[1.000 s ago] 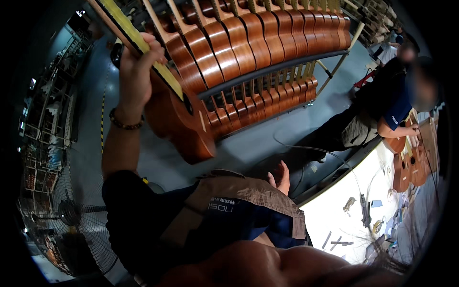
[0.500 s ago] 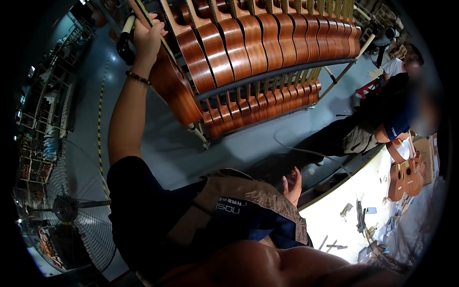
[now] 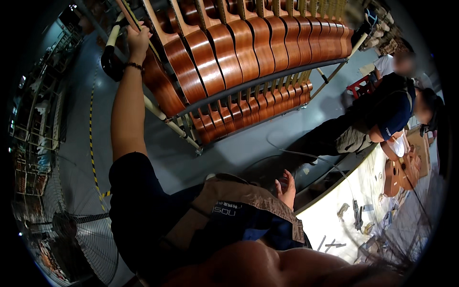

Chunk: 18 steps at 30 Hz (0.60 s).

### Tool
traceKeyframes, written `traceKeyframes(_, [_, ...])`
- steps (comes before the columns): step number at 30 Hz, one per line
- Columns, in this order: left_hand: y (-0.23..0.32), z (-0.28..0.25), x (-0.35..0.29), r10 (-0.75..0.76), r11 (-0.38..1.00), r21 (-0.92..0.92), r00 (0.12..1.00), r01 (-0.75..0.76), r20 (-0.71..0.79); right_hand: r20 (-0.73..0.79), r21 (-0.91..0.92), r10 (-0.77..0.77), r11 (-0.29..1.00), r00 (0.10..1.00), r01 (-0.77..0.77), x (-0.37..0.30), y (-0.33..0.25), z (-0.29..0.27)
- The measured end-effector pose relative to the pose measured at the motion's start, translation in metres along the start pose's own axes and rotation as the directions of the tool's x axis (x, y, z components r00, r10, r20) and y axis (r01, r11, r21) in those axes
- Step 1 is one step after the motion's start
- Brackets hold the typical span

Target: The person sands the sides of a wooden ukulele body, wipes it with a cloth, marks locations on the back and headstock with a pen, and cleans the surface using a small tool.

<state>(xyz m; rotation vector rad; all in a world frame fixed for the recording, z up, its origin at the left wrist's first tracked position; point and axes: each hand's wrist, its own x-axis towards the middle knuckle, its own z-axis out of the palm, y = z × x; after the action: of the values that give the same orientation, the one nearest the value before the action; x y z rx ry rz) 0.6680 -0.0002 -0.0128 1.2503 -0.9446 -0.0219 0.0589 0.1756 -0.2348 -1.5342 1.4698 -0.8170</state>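
Observation:
My left hand (image 3: 138, 42) is raised at the upper left, with its fingers wrapped around the neck of a brown guitar (image 3: 161, 86). That guitar stands at the near left end of a row of guitars (image 3: 253, 50), its lower end at the rack's dark padded rail (image 3: 258, 81). The top of its neck is cut off by the picture's edge. In front of my brown apron (image 3: 229, 203), my right hand (image 3: 286, 191) is held low with loosely bent fingers apart and nothing in them.
Below is another row of smaller-looking guitars (image 3: 253, 107). A wire fan (image 3: 64, 225) stands at the lower left. At right, a co-worker (image 3: 382, 112) leans at a lit worktable (image 3: 318, 217) bearing a guitar body (image 3: 392, 177) and tools. A hose (image 3: 306, 154) trails nearby.
My left hand and the held guitar have shifted up and left, bringing the guitar's lower end to the padded rail. The view has moved slightly too. My right hand stays low.

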Motion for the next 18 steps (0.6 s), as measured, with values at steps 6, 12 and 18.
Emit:
traceKeyframes(6, [-0.061,-0.004,0.036,0.018,0.998,0.068,0.999,-0.014,-0.050,-0.022,-0.052,-0.043,0.998,0.999,0.042,0.005,0.012,0.000])
traceKeyframes(12, [-0.071,0.004,0.031,-0.021,0.947,0.313,0.984,0.076,-0.176,-0.021,-0.144,-0.034,0.989,0.999,0.030,0.008,0.001,-0.004])
traceKeyframes(18, [-0.076,-0.011,0.035,0.254,0.780,0.616,0.954,-0.104,-0.160,0.015,-0.079,-0.089,0.993,0.996,0.090,0.013,-0.001,0.002])
